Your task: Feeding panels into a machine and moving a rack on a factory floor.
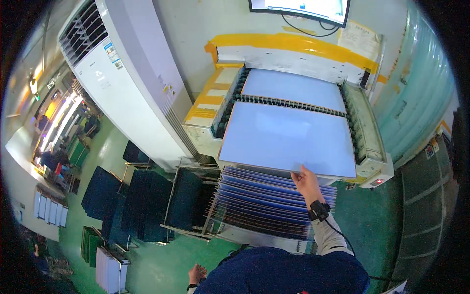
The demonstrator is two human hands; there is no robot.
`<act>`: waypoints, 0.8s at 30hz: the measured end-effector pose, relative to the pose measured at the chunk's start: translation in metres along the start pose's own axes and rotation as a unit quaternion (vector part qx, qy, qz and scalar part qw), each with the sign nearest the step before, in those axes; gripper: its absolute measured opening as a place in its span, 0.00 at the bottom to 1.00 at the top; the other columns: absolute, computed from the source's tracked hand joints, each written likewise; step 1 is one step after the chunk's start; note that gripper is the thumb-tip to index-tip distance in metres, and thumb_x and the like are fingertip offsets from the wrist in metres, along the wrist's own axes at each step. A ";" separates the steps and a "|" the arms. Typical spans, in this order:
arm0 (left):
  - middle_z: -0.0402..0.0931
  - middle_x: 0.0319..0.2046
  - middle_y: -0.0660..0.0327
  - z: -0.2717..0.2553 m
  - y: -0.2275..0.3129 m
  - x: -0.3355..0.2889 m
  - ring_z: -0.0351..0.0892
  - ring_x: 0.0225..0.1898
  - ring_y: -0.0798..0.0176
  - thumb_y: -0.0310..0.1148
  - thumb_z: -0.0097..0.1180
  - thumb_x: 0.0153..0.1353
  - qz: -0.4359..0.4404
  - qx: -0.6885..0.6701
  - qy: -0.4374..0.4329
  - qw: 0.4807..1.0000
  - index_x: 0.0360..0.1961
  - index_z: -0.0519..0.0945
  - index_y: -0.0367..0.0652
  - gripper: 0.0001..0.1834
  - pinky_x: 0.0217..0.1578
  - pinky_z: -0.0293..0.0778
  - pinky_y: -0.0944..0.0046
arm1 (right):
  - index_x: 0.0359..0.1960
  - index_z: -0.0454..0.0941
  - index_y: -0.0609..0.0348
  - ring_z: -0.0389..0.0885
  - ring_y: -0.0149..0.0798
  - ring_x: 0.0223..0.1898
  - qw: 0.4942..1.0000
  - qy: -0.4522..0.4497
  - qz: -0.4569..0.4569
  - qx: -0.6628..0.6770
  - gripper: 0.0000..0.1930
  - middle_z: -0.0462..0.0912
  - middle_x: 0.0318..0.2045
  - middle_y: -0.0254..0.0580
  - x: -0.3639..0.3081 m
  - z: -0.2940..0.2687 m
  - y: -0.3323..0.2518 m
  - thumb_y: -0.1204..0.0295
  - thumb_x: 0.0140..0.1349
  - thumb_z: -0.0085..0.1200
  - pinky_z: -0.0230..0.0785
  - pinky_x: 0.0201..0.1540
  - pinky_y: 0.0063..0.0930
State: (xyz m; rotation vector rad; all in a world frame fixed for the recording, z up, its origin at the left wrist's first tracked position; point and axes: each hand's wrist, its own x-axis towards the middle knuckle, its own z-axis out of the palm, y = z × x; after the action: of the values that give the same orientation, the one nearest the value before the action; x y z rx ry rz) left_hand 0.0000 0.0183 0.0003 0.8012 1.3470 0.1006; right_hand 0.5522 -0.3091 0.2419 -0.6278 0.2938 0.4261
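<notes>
Toward the left, green panels and white boards are standing on edge on the green floor, with dark panels leaning upright behind them. A tall white air conditioner is rising above these, bearing a blue-and-white sticker below its grille and faint lettering too small to make out. The left hand is hanging just beside the person's dark blue garment, its fingers loosely curled and holding nothing visible.

Further right, a rack is holding many thin panels on edge in front of a roller machine trimmed with yellow tape. A large white panel is lying flat on the machine, its near edge reaching over the rack; a second panel is lying behind it. The right hand is pinching the nearer panel's front edge. Above, a monitor is glowing, its contents illegible. A printed sheet is hanging on the wall, likewise unreadable. At far right, a dark cabinet is carrying a small pale label.
</notes>
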 end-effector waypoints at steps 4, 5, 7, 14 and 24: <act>0.76 0.30 0.52 0.000 -0.003 0.001 0.78 0.25 0.54 0.44 0.50 0.60 -0.007 -0.025 0.007 1.000 0.40 0.69 0.36 0.19 0.21 0.73 0.59 | 0.35 0.72 0.57 0.74 0.38 0.40 1.000 -0.009 -0.009 -0.004 0.06 0.76 0.33 0.36 0.011 0.003 -0.003 0.69 0.61 0.51 0.71 0.45 0.32; 0.75 0.30 0.52 -0.001 -0.004 0.001 0.78 0.25 0.54 0.44 0.50 0.60 -0.012 -0.022 0.009 1.000 0.40 0.69 0.36 0.19 0.21 0.73 0.59 | 0.35 0.72 0.56 0.73 0.38 0.40 1.000 -0.015 -0.010 -0.008 0.05 0.76 0.33 0.36 0.013 0.003 -0.003 0.69 0.61 0.51 0.71 0.45 0.32; 0.75 0.31 0.51 0.001 -0.002 -0.001 0.78 0.25 0.54 0.44 0.50 0.60 -0.023 -0.014 0.010 1.000 0.40 0.69 0.36 0.20 0.21 0.73 0.59 | 0.34 0.72 0.57 0.74 0.38 0.39 0.999 -0.035 -0.014 0.000 0.06 0.76 0.32 0.37 0.021 -0.004 -0.005 0.69 0.62 0.51 0.71 0.45 0.32; 0.75 0.32 0.49 -0.011 -0.021 0.005 0.78 0.26 0.53 0.43 0.50 0.60 -0.028 -0.033 0.018 0.999 0.42 0.68 0.33 0.21 0.22 0.74 0.58 | 0.33 0.73 0.65 0.75 0.38 0.34 1.000 -0.009 -0.013 0.009 0.11 0.75 0.31 0.42 0.028 0.004 -0.006 0.67 0.63 0.48 0.74 0.42 0.28; 0.75 0.38 0.46 -0.010 -0.022 -0.009 0.79 0.30 0.50 0.43 0.52 0.57 -0.013 -0.012 0.031 0.999 0.45 0.69 0.31 0.24 0.23 0.74 0.58 | 0.34 0.73 0.65 0.76 0.40 0.35 0.999 0.002 0.000 -0.043 0.13 0.77 0.30 0.44 0.052 -0.008 -0.013 0.64 0.61 0.51 0.73 0.40 0.30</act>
State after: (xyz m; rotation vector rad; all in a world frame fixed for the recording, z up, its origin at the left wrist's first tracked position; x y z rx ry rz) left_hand -0.0196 0.0027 -0.0047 0.7664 1.4124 0.1224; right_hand 0.6028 -0.3084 0.2215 -0.7131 0.2813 0.4387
